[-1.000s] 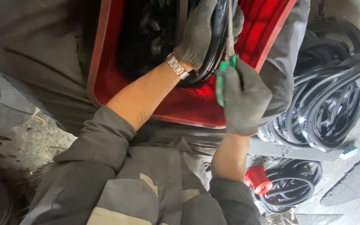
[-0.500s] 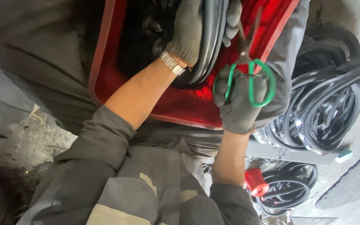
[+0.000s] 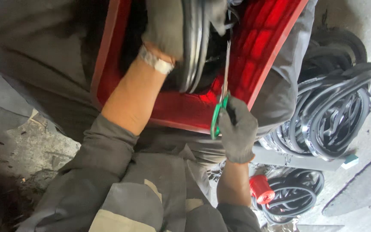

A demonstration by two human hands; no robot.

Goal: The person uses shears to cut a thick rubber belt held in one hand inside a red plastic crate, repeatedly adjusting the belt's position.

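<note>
The gloved left hand (image 3: 168,30) grips tightly the black rubber strips (image 3: 194,51) over the red crate (image 3: 263,47), while the right hand (image 3: 237,131), closed around green-handled scissors (image 3: 220,107), points them there, cut apparently not made.

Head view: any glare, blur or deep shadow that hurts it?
Head view: mostly sharp; the scissors in the right hand read clearly. Light shines through the red crate, its ribbed wall glowing bright. The crate's interior by the left hand is dark, and the black rubber strip there shows only thin highlights. The bottom-left corner falls into shadow.
</note>
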